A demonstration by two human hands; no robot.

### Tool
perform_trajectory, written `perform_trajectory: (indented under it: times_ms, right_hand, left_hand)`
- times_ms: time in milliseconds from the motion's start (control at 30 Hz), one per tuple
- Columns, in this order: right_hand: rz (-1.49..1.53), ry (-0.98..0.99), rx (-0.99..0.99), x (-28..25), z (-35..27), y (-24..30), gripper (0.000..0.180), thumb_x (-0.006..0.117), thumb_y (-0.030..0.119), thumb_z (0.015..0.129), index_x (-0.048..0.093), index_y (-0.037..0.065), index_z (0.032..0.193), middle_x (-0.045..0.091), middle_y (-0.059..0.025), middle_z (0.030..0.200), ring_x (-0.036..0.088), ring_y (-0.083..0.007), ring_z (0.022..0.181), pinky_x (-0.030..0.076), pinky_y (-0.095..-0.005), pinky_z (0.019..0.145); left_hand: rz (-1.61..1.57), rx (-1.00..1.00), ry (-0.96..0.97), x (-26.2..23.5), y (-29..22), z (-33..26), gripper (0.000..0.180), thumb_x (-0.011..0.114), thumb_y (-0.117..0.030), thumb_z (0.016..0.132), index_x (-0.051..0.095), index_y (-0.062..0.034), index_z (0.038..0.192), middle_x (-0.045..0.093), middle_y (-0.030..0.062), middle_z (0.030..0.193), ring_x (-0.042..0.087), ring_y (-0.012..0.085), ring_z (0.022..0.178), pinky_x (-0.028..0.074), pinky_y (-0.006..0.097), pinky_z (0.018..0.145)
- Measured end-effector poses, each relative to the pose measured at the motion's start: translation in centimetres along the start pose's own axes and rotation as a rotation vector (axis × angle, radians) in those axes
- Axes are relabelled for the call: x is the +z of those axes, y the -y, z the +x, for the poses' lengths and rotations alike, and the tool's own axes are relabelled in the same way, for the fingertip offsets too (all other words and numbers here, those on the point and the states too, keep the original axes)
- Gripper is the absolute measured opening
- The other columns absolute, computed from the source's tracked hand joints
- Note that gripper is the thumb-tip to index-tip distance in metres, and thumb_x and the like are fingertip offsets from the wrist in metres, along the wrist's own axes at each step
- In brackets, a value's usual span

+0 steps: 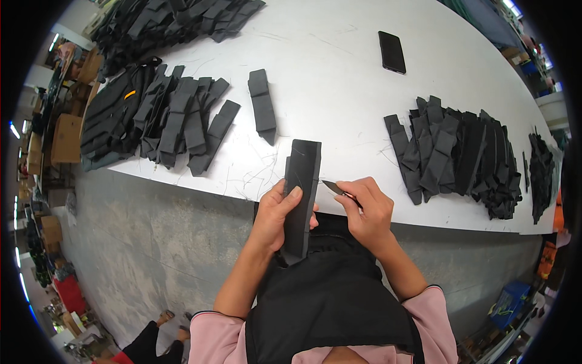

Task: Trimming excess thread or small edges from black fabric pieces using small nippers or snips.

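Note:
My left hand (282, 212) is closed around a stack of long black fabric strips (302, 167), held upright over the table's near edge with the thumb pressed on its face. Just right of its edge, my right hand (368, 212) grips thread snips (337, 188), their dark pointed tip close to the strip; whether it touches I cannot tell. Beyond my hands, a single folded black strip (262, 106) lies on the white table. Loose thread ends (251, 179) are scattered left of the held stack.
Piles of black strips lie at the left (182, 118), far left (176, 24) and right (451, 151). Beside the left pile is a black fabric bundle (115, 115) with an orange tag. A black phone (391, 52) rests farther back. Another person's legs (154, 343) show at lower left.

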State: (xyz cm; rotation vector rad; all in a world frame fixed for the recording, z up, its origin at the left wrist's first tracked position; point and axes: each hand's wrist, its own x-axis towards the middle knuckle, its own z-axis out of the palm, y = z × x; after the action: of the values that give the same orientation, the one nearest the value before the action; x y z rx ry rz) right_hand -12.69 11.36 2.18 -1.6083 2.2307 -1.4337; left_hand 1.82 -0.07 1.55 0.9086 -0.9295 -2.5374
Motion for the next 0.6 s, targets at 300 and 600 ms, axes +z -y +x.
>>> perform_trajectory:
  times_ms: [300, 600]
  right_hand:
    - [-0.096, 0.075, -0.011, -0.4, 0.4, 1.3, 0.024, 0.069, 0.003, 0.07, 0.062, 0.005, 0.093, 0.056, -0.0054, 0.078, 0.056, -0.0207, 0.056, 0.042, -0.0305, 0.05]
    - [-0.128, 0.098, -0.011, -0.4, 0.7, 1.4, 0.021, 0.068, 0.0, 0.072, 0.064, 0.003, 0.093, 0.058, -0.0074, 0.076, 0.056, -0.0198, 0.056, 0.043, -0.0281, 0.048]
  left_hand:
    - [0.101, 0.027, -0.069, 0.3, -0.4, -0.4, 0.027, 0.053, -0.023, 0.093, 0.048, -0.0008, 0.109, 0.064, 0.0122, 0.079, 0.064, 0.0155, 0.058, 0.053, 0.024, 0.053]
    - [0.08, 0.013, -0.045, 0.3, -0.2, -0.5, 0.029, 0.053, -0.022, 0.093, 0.048, 0.0002, 0.11, 0.064, 0.0123, 0.08, 0.064, 0.0161, 0.058, 0.053, 0.024, 0.052]
